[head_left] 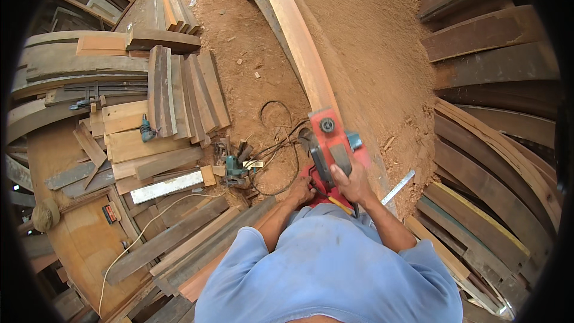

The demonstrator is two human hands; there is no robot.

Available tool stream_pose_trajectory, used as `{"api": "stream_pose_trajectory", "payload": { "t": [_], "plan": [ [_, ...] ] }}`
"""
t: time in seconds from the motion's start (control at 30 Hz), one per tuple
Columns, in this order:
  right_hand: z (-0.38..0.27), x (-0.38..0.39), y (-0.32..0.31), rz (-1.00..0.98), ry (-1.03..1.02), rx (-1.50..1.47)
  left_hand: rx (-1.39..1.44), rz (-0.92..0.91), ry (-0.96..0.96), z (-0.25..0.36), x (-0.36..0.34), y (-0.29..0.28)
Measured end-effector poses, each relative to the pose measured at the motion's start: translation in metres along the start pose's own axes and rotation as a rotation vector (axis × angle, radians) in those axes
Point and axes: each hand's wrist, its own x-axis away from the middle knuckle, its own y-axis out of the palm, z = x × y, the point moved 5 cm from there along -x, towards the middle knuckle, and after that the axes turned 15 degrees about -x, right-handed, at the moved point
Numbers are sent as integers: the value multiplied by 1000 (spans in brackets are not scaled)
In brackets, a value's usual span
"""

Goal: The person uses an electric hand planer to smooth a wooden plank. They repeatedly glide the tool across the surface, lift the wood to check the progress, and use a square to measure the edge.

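Observation:
A red electric planer with a black front knob rests on the near end of a long, pale wooden plank. My right hand is wrapped round the rear handle of the planer. To its left, close to my body, my left hand is closed beside a red surface and a black cord. Its fingertips are partly hidden, so what it grips does not show clearly. A yellow-handled item lies between my hands, against my shirt.
Dark boards are stacked along the right, with a metal ruler near them. On the left lie more boards, a teal drill and a teal power tool. A black cable loops over the sawdust-covered ground.

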Motion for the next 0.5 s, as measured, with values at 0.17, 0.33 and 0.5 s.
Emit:
{"api": "stream_pose_trajectory", "payload": {
  "t": [0.17,0.33,0.5],
  "plan": [
    [-45,-127,21,28,-250,82,225,186,-85,-25,-14,-28],
    [-116,-267,37,-4,-181,146,391,302,-125,-11,-26,-82],
    [-123,-365,24,24,-64,232,401,524,-45,12,-34,-126]
  ]
}}
